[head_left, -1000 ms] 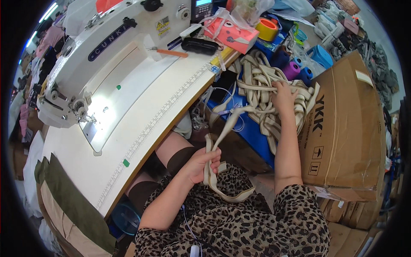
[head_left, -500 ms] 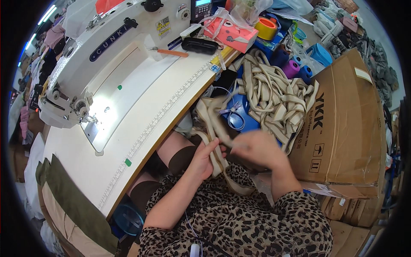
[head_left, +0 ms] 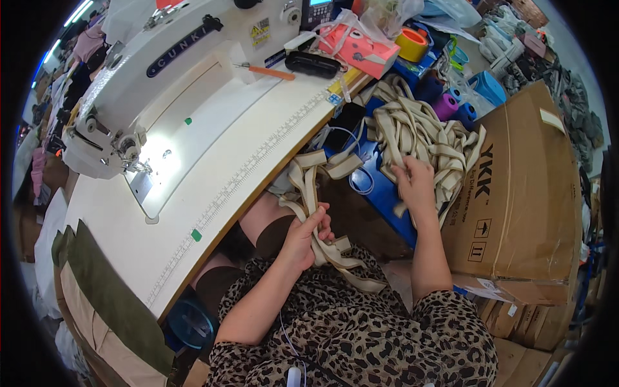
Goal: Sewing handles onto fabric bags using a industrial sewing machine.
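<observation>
Your right hand (head_left: pixel 418 188) has moved from beside your left hand (head_left: pixel 305 237) to the pile of strips (head_left: pixel 445 137) on the blue surface (head_left: pixel 389 206), fingers bent against its near edge, though whether they pinch a strip cannot be told. Your left hand clasps a loose bunch (head_left: pixel 310 184) over your lap (head_left: pixel 322 309). These strips look light, soft and limp, likelier to tangle than slip, so hold each flat near a free end.

Bge strips (head_left: pixel 422 132), brn-edged, mostly piled
</observation>
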Motion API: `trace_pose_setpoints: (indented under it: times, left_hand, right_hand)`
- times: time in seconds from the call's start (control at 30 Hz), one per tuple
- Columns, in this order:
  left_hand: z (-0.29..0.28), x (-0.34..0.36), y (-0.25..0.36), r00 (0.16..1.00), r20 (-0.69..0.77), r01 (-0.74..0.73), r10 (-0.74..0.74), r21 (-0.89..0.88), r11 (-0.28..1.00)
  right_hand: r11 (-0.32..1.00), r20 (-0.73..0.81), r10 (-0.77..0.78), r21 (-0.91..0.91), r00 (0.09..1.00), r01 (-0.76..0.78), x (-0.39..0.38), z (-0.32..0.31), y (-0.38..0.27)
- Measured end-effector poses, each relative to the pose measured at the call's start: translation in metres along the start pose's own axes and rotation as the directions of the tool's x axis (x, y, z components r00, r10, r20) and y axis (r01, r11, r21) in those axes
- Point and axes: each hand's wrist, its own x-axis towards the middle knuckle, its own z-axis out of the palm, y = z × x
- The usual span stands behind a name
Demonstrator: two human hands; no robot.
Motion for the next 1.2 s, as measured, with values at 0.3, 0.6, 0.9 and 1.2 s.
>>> trace_pose_setpoints:
  times: [0.3, 0.6, 0.9, 1.2]
  left_hand:
    - [0.01, -0.003, -0.004, 0.997, 0.022, -0.081, 0.079, 0.115, 0.99]
    - [-0.004, -0.027, 0.008, 0.997, 0.057, -0.046, 0.049, -0.047, 0.998]
    - [-0.01, -0.023, 0.005, 1.0, -0.01, -0.003, 0.002, -0.046, 0.999]
    - [-0.007, -0.021, 0.006, 0.997, -0.07, 0.027, -0.028, -0.006, 1.0]
  right_hand:
    - [0.886, 0.563, -0.236, 0.459, 0.792, -0.063, -0.043, -0.004, -0.084]
    - [0.993, 0.237, 0.109, 0.008, 0.965, -0.114, 0.088, 0.093, 0.029]
    - [0.968, 0.278, 0.25, -0.068, 0.927, -0.241, 0.128, 0.107, 0.057]
    - [0.725, -0.191, 0.477, 0.638, 0.858, -0.261, 0.175, 0.074, 0.062]
